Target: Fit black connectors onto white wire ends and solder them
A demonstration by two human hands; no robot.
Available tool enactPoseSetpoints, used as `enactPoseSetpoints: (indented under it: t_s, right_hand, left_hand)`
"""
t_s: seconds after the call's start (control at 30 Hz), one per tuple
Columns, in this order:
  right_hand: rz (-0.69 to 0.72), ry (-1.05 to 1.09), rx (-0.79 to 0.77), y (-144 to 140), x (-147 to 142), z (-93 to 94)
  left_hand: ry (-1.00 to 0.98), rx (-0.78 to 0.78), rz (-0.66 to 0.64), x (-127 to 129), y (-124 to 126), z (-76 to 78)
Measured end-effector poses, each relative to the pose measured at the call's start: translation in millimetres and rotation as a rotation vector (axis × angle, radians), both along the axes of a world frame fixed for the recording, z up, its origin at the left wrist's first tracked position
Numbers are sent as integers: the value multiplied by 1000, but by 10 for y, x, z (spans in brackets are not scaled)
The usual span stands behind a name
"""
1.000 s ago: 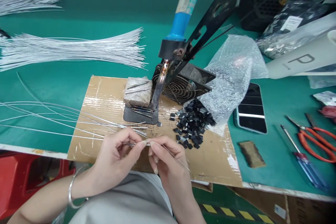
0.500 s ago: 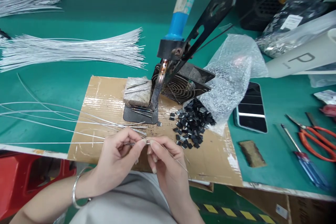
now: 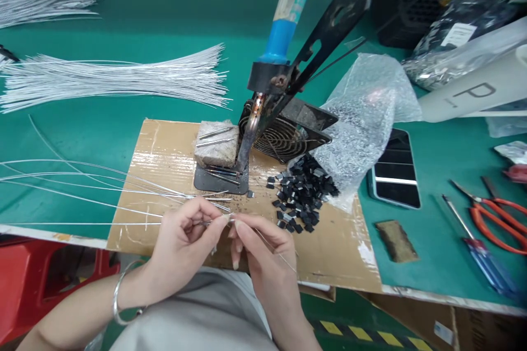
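My left hand (image 3: 181, 244) pinches the end of a thin white wire (image 3: 82, 224) that runs off to the left. My right hand (image 3: 259, 249) meets it fingertip to fingertip and pinches a second thin wire (image 3: 275, 250) that trails down to the right. Both hands hover over the near edge of a taped cardboard sheet (image 3: 164, 159). Just beyond them lie several loose white wires (image 3: 102, 175), a pile of small black parts (image 3: 302, 194), and a blue-handled soldering iron (image 3: 284, 22) resting tip-down in its black stand (image 3: 220, 180).
A bundle of white wires (image 3: 111, 77) lies at the back left. Bubble wrap bag (image 3: 362, 115), small fan (image 3: 284, 134), phone (image 3: 395, 173), red-handled scissors (image 3: 498, 219) and a blue screwdriver (image 3: 477, 255) sit to the right. A red crate (image 3: 37, 279) is below the table edge.
The hands stay together at the same spot; the fingers shift slightly on the wires. One loose wire on the left has swung lower toward the table edge.
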State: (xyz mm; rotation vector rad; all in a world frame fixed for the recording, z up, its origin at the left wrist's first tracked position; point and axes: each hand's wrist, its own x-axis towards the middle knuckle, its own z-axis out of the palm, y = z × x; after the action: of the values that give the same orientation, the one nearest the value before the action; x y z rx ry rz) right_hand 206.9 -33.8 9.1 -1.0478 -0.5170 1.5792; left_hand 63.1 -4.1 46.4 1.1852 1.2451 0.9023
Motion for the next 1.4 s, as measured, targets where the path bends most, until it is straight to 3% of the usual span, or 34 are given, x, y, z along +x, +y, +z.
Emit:
enactPoseSetpoints:
  t_s: [0.6, 1.07, 1.4]
  right_hand:
    - [-35, 150, -58, 80, -39, 68]
    - [-10, 116, -56, 65, -3, 61]
    - [-23, -54, -8, 6, 27, 38]
  left_hand:
    - [-26, 27, -23, 20, -35, -60]
    - [43, 31, 2, 9, -21, -22]
    - [-6, 60, -13, 2, -20, -22]
